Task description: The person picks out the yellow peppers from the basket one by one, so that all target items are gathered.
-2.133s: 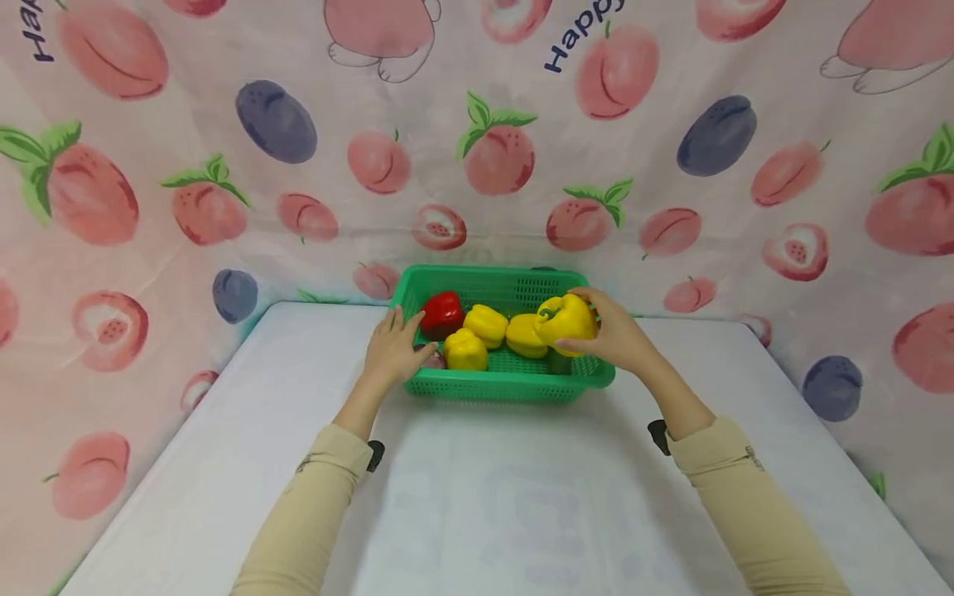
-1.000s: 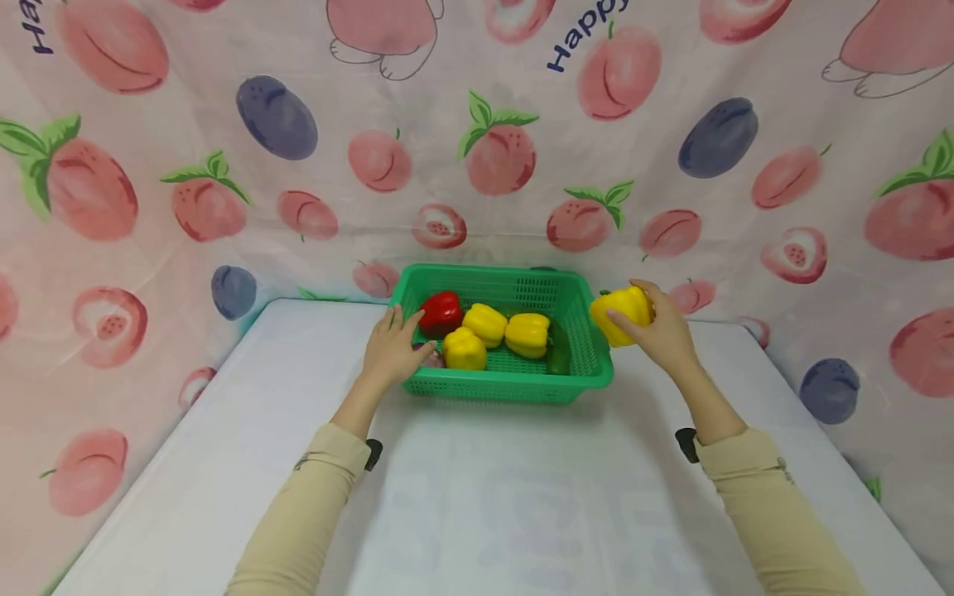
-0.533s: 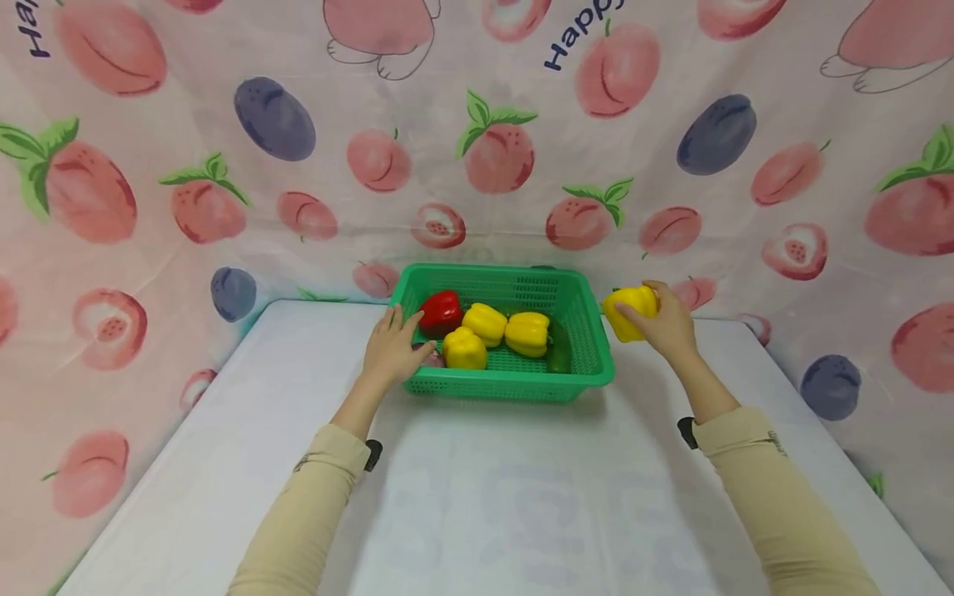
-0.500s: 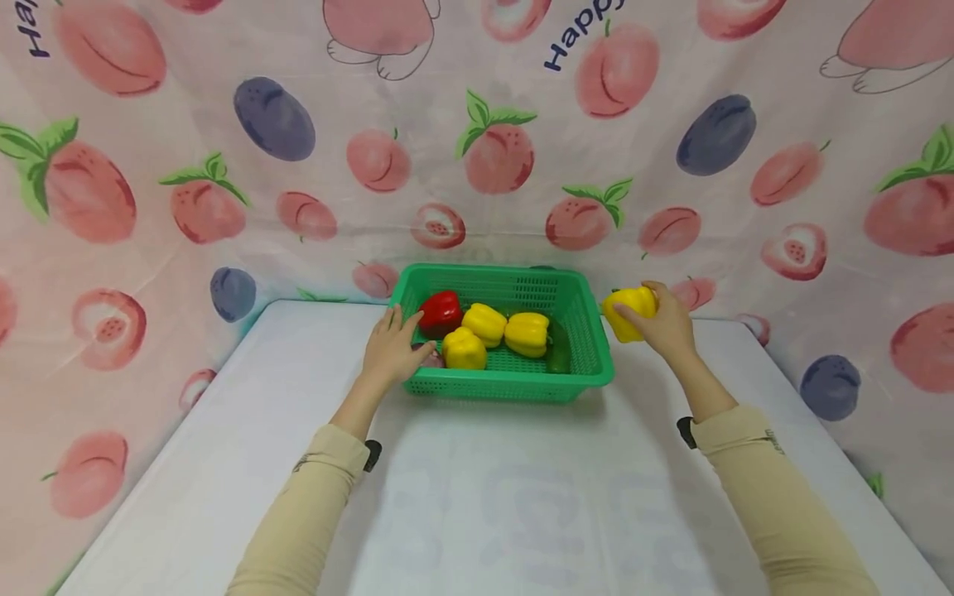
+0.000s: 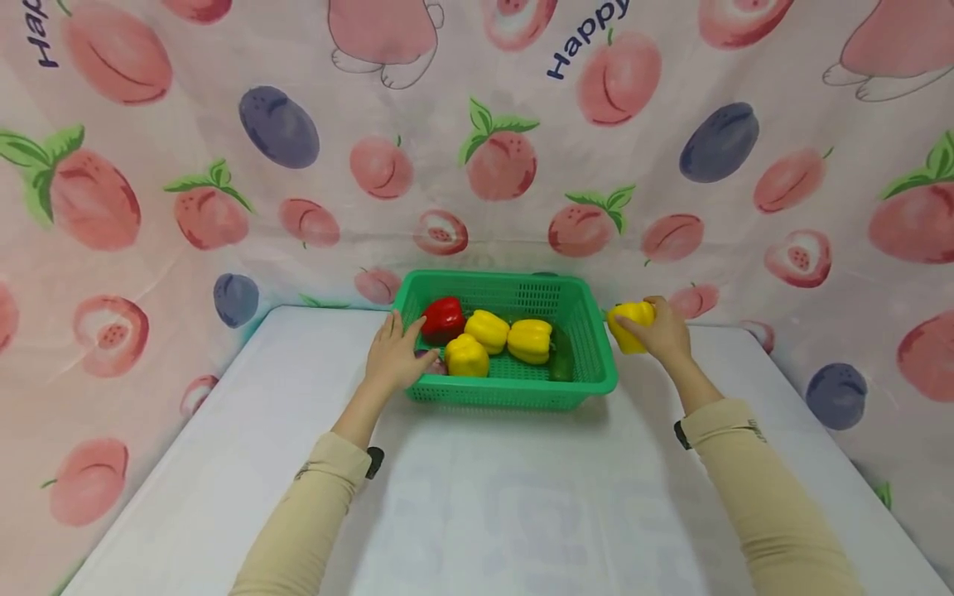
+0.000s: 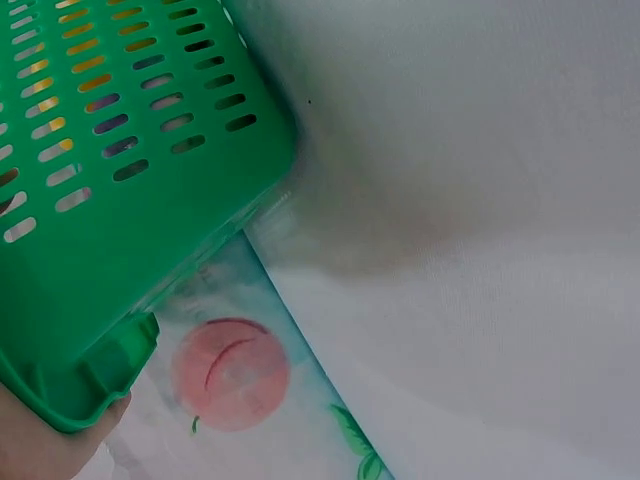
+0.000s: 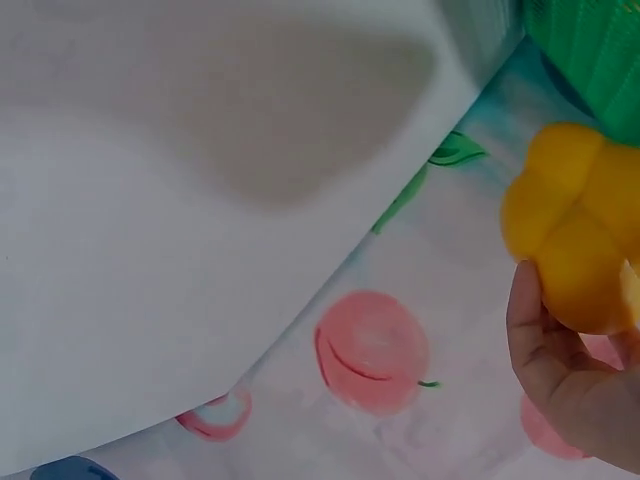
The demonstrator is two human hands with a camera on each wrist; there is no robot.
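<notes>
My right hand [image 5: 666, 335] grips a yellow bell pepper [image 5: 630, 324] just beyond the right end of the green plastic basket [image 5: 514, 389]. In the right wrist view the lobed underside of this pepper [image 7: 570, 220] shows, with fingers bent against it. My left hand [image 5: 392, 354] lies on the left rim of the basket, fingers spread and thumb reaching over the inside. Within the basket are a red bell pepper [image 5: 443, 321], three yellow bell peppers [image 5: 530, 342], a dark green vegetable [image 5: 562, 356] at the right, and a purplish vegetable [image 5: 432, 362] partly hidden by the left thumb.
The basket stands at the back of a white-covered table [image 5: 507, 497]. Close behind it hangs a pink fruit-print cloth [image 5: 447, 108], which also runs down both sides. In the left wrist view, the slotted basket wall [image 6: 150, 190] fills the upper left.
The right hand has carried the yellow bell pepper from above the basket's right part to outside its right end, then slightly lower. The left hand has stayed on the rim.
</notes>
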